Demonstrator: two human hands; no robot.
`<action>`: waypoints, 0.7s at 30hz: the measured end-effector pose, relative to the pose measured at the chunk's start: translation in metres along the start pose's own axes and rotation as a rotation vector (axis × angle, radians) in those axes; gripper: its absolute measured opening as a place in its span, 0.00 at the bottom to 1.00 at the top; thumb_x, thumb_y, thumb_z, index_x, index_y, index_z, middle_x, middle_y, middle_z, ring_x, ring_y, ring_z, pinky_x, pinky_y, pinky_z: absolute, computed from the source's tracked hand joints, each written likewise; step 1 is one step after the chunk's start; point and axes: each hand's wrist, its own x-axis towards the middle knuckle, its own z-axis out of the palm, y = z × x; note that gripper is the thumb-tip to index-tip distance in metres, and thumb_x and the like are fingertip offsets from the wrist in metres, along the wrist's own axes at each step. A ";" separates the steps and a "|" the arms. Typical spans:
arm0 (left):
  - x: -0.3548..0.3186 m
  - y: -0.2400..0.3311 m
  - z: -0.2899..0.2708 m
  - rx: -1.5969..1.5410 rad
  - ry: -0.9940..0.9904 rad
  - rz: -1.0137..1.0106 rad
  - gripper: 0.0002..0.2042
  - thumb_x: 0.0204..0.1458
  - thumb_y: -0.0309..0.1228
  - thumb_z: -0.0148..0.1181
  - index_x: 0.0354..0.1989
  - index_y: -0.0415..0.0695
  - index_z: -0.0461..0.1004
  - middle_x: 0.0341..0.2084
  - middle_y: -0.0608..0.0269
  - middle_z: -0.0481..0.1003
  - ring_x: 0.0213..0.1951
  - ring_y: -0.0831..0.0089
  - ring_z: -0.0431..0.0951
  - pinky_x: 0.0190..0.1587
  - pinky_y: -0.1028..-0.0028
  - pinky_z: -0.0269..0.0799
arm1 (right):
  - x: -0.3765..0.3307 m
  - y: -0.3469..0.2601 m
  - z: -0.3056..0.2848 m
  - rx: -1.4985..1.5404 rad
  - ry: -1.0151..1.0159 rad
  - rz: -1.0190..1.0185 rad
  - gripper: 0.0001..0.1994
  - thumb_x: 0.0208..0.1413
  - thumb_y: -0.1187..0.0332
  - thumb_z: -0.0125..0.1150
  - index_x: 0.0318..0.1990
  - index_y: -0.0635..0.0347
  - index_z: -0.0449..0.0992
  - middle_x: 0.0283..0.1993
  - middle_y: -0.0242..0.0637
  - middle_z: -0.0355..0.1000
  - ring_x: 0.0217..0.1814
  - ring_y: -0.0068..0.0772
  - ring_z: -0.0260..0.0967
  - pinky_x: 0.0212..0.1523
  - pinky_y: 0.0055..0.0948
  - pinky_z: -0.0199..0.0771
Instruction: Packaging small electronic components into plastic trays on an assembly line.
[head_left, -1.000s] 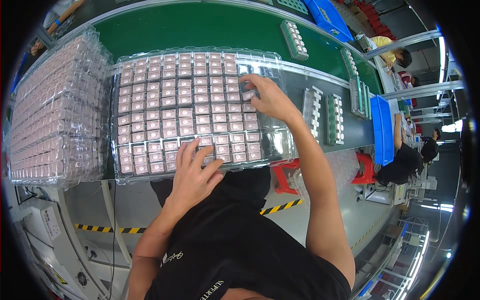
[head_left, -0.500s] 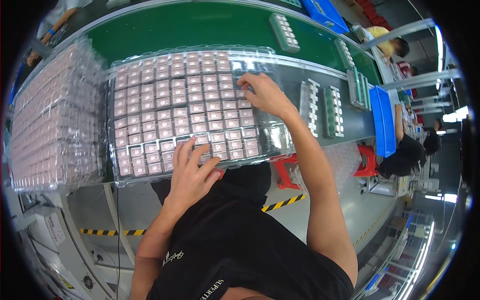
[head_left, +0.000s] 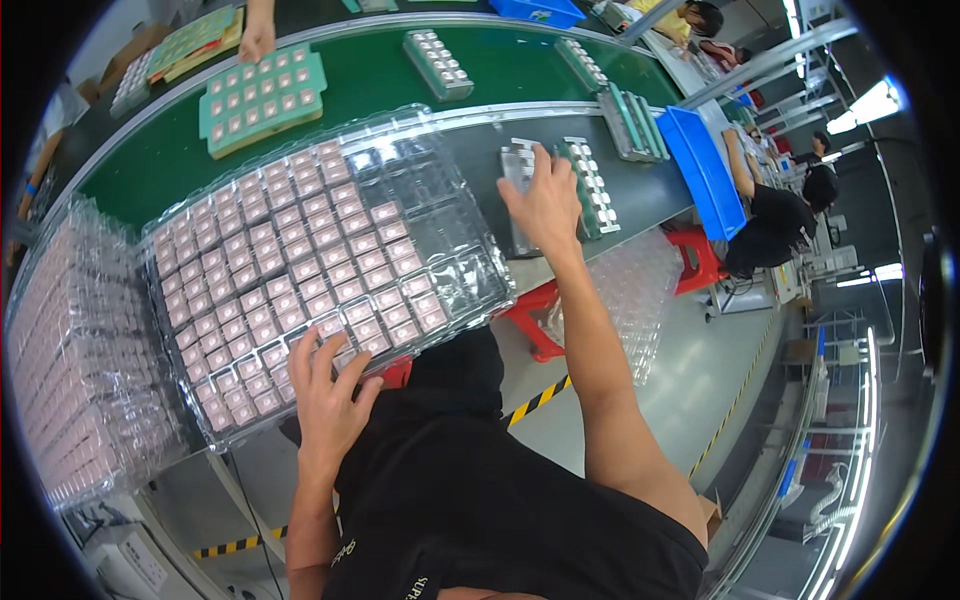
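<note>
Several fingers spread from your left hand (head_left: 332, 405) over the blister tray (head_left: 445, 225), likely light, flimsy: hold its rim (head_left: 470, 318) beside them; your right hand (head_left: 550, 207) straddles a strip holder (head_left: 517, 167), grip unclear

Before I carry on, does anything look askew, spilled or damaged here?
Nothing stands out: the pink pieces sit in rows in the clear tray, with none seen spilled. The tray stack at left seems to lean, but the fisheye lens may explain that.
</note>
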 end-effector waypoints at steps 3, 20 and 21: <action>0.000 0.001 -0.001 0.009 -0.020 0.011 0.17 0.37 0.28 0.75 0.40 0.46 0.82 0.52 0.57 0.71 0.64 0.47 0.62 0.64 0.47 0.57 | -0.012 0.023 0.005 0.072 -0.245 0.123 0.44 0.50 0.49 0.68 0.70 0.61 0.56 0.56 0.62 0.66 0.55 0.65 0.71 0.53 0.53 0.74; 0.002 0.009 -0.002 0.106 -0.130 -0.028 0.17 0.38 0.23 0.71 0.42 0.43 0.81 0.54 0.52 0.70 0.66 0.44 0.61 0.64 0.51 0.59 | 0.021 0.078 -0.058 0.394 -0.202 0.203 0.31 0.47 0.57 0.68 0.59 0.62 0.71 0.39 0.52 0.77 0.44 0.50 0.78 0.48 0.40 0.76; 0.003 0.010 -0.003 0.109 -0.131 -0.029 0.17 0.38 0.23 0.71 0.42 0.43 0.81 0.54 0.52 0.70 0.66 0.44 0.61 0.64 0.51 0.59 | 0.027 0.084 -0.064 0.395 -0.188 0.195 0.31 0.47 0.58 0.68 0.59 0.62 0.71 0.39 0.52 0.77 0.44 0.49 0.78 0.48 0.40 0.76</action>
